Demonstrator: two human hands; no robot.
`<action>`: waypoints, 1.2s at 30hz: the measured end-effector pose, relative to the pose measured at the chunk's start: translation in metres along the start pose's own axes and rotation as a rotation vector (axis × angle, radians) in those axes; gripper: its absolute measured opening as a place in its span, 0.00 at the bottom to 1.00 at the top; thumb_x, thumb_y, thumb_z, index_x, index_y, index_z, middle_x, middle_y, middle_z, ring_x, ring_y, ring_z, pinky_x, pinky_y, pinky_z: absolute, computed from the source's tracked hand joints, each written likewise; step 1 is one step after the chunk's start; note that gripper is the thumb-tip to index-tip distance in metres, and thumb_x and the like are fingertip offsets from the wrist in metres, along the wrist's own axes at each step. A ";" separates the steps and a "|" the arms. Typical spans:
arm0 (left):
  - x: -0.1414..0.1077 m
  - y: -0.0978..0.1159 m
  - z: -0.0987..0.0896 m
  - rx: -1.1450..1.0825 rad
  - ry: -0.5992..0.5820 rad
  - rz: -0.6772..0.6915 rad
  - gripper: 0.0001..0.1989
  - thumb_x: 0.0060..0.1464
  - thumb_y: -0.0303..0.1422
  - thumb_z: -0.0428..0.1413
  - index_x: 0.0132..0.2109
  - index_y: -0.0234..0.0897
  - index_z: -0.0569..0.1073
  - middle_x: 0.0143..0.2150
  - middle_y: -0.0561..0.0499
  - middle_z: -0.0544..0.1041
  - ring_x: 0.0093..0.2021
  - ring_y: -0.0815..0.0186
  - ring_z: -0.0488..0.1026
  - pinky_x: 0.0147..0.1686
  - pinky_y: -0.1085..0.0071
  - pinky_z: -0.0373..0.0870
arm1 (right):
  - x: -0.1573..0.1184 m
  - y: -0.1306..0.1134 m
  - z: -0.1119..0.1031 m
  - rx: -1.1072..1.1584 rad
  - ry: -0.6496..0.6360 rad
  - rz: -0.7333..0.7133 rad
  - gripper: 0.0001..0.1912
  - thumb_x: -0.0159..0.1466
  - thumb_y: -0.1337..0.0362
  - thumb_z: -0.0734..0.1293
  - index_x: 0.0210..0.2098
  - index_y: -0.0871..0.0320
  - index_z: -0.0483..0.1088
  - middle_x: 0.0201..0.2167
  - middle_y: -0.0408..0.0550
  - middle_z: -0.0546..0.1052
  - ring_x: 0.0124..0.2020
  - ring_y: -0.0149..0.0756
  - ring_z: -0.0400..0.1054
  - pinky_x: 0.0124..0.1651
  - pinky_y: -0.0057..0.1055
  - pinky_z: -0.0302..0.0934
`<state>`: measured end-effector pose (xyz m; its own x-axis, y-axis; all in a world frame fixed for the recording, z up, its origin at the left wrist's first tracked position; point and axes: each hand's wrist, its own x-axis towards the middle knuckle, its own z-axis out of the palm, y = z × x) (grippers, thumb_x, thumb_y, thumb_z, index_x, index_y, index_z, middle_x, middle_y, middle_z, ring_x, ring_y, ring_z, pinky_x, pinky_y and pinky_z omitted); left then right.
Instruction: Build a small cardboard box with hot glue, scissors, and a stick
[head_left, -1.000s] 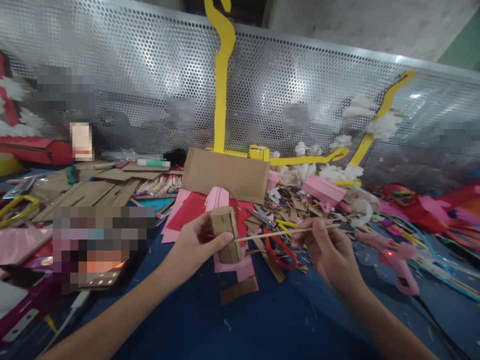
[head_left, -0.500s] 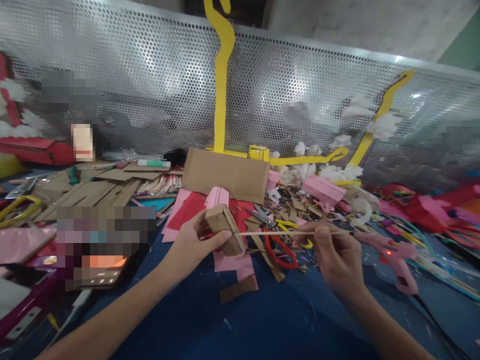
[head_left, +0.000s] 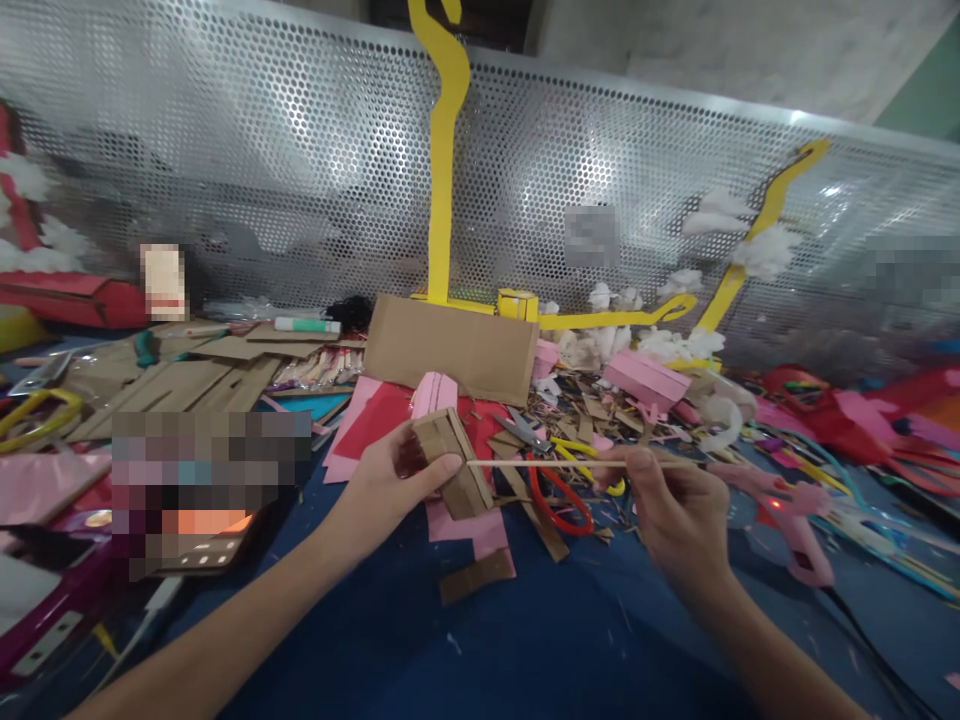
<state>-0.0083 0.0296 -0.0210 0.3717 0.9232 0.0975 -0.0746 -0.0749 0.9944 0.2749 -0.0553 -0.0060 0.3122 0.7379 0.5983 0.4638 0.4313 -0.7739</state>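
My left hand (head_left: pixel 386 478) is closed around a small brown cardboard box (head_left: pixel 454 460), held tilted above the table with its thumb on the near side. Between the fingers of my right hand (head_left: pixel 671 500) is a thin wooden stick (head_left: pixel 551 463), lying nearly level. The stick's left end meets the side of the box by my left thumb; whether it goes inside, I cannot tell. Behind the box is a small pink box (head_left: pixel 433 393). Beneath lie pink paper (head_left: pixel 469 527) and a cardboard scrap (head_left: pixel 476 578). Red-handled scissors (head_left: pixel 559 505) rest under the stick.
A pink glue gun (head_left: pixel 795 520) with a lit red light lies right of my right hand, its cord trailing forward. A cardboard sheet (head_left: pixel 454 348) leans before a yellow upright strip (head_left: pixel 442 200). Cardboard pieces (head_left: pixel 172 390) cover the left. A perforated metal panel (head_left: pixel 300 180) stands behind.
The cardboard box has turned slightly in my left hand. My right hand and the stick have shifted a little, the stick's end still at the box.
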 end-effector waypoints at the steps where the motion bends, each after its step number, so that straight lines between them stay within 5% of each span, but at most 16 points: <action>1: 0.000 0.000 0.000 -0.001 -0.004 -0.004 0.25 0.55 0.43 0.67 0.55 0.38 0.73 0.54 0.42 0.81 0.54 0.52 0.79 0.49 0.55 0.80 | 0.000 0.001 0.000 0.005 0.005 -0.006 0.14 0.67 0.52 0.72 0.32 0.52 0.85 0.23 0.45 0.80 0.22 0.32 0.68 0.30 0.30 0.63; 13: 0.001 -0.004 -0.001 0.006 -0.043 0.024 0.25 0.56 0.41 0.66 0.58 0.39 0.72 0.56 0.43 0.81 0.55 0.54 0.79 0.53 0.57 0.78 | 0.000 0.000 0.001 0.081 -0.026 0.018 0.15 0.68 0.52 0.70 0.34 0.54 0.84 0.22 0.45 0.78 0.19 0.31 0.64 0.28 0.32 0.61; 18: 0.000 -0.002 0.000 0.001 -0.068 0.009 0.25 0.57 0.41 0.65 0.58 0.38 0.72 0.57 0.43 0.80 0.56 0.54 0.78 0.56 0.57 0.76 | 0.001 0.004 0.001 0.103 -0.020 0.023 0.12 0.66 0.54 0.73 0.34 0.55 0.84 0.23 0.46 0.78 0.25 0.35 0.71 0.32 0.32 0.64; 28: -0.002 -0.001 0.001 -0.014 -0.108 0.001 0.22 0.60 0.42 0.62 0.58 0.38 0.73 0.59 0.41 0.79 0.57 0.52 0.78 0.56 0.55 0.75 | 0.006 0.004 0.008 0.487 -0.026 0.239 0.14 0.64 0.49 0.73 0.34 0.54 0.81 0.25 0.46 0.80 0.28 0.39 0.76 0.33 0.35 0.72; 36: -0.002 -0.004 0.000 0.000 -0.150 0.041 0.21 0.60 0.41 0.62 0.58 0.38 0.73 0.55 0.43 0.81 0.55 0.54 0.78 0.56 0.55 0.75 | 0.005 0.000 0.008 0.473 -0.095 0.284 0.14 0.66 0.49 0.71 0.38 0.52 0.81 0.30 0.48 0.83 0.30 0.39 0.77 0.33 0.33 0.71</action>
<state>-0.0086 0.0275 -0.0248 0.5025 0.8527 0.1428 -0.0925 -0.1112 0.9895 0.2699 -0.0479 -0.0043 0.2847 0.8932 0.3482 -0.0571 0.3784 -0.9239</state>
